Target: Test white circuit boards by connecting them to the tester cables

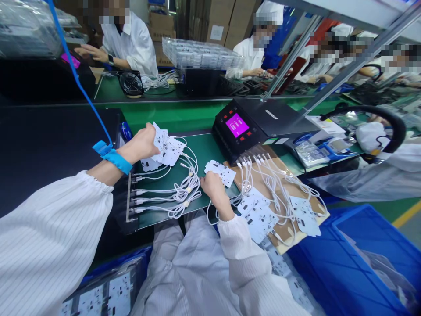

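My left hand (144, 142), a blue strap round its wrist, is closed on the edge of a white circuit board (159, 135). Another white board (173, 150) overlaps it, and one more lies partly hidden below the hand. My right hand (214, 189) pinches the near edge of a white circuit board (223, 172) over the green bench top. Between my hands, bundled white cables (184, 188) run from plugs along the left box's edge. More white boards (258, 215) with cables lie on brown cardboard beside my right wrist.
A black tester (239, 127) with a magenta screen stands behind the cardboard (297, 164). A blue crate (362, 245) sits low at right. A blue cord (77, 79) hangs to my left wrist. Metal posts rise at upper right. Several people in white work across the bench.
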The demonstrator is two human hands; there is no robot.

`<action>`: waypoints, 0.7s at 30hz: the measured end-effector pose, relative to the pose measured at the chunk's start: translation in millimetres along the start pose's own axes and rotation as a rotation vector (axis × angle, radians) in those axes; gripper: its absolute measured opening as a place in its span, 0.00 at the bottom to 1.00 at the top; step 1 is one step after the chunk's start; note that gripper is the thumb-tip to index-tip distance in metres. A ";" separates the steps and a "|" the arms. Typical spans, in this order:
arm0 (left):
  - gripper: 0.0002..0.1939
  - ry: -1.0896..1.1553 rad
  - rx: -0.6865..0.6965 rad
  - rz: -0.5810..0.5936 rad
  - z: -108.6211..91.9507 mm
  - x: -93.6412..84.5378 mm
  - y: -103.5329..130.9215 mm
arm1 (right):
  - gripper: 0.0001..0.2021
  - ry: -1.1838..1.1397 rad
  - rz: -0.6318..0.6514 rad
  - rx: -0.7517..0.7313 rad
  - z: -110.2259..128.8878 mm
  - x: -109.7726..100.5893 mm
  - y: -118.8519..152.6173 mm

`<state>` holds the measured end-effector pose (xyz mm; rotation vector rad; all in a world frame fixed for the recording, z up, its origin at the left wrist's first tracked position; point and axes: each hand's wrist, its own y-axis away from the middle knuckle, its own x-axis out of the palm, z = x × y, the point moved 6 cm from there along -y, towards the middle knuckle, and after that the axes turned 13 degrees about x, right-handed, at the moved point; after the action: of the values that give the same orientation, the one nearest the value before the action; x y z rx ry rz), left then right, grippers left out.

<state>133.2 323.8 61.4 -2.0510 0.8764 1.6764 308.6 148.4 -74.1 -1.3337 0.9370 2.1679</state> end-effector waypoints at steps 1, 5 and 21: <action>0.46 0.001 0.000 0.004 -0.6 -0.2 0.2 | 0.10 -0.011 -0.013 0.027 -2.3 -1.3 -2.0; 0.45 -0.018 -0.006 0.008 -0.1 1.3 -1.2 | 0.08 -0.219 0.028 0.097 -9.7 -5.0 -6.4; 0.46 -0.012 0.010 -0.003 9.3 8.1 -7.8 | 0.02 -0.680 0.247 0.144 -27.5 6.2 -18.9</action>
<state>132.2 333.5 50.5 -2.0327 0.8755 1.6782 334.9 141.2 -94.3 -0.3616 0.9716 2.4230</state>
